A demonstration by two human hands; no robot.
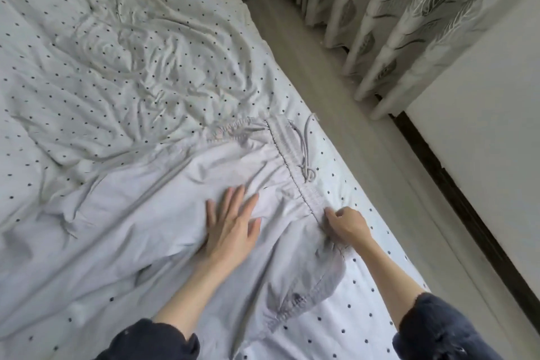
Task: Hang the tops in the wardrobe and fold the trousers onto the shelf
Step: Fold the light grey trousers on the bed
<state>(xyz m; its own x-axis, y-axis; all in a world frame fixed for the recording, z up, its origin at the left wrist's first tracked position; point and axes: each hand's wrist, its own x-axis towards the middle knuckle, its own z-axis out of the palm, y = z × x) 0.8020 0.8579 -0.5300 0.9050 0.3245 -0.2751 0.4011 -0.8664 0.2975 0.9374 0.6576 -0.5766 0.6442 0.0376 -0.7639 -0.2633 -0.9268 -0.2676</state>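
Pale grey trousers (163, 207) lie spread across the bed, their elastic waistband (287, 152) and drawstring toward the bed's right edge. My left hand (230, 225) lies flat on the fabric just below the waistband, fingers straight and spread. My right hand (346, 225) pinches the near end of the waistband with curled fingers. A gathered cuff or fold of the same grey cloth (295, 301) bunches between my forearms. No tops, wardrobe or shelf are in view.
The bed (117, 52) has a rumpled white sheet with small dark dots. Its right edge runs diagonally; beyond it lies a strip of pale floor (336, 96). Leaf-print curtains (394, 14) hang at the top right, beside a white panel with a dark base (482, 126).
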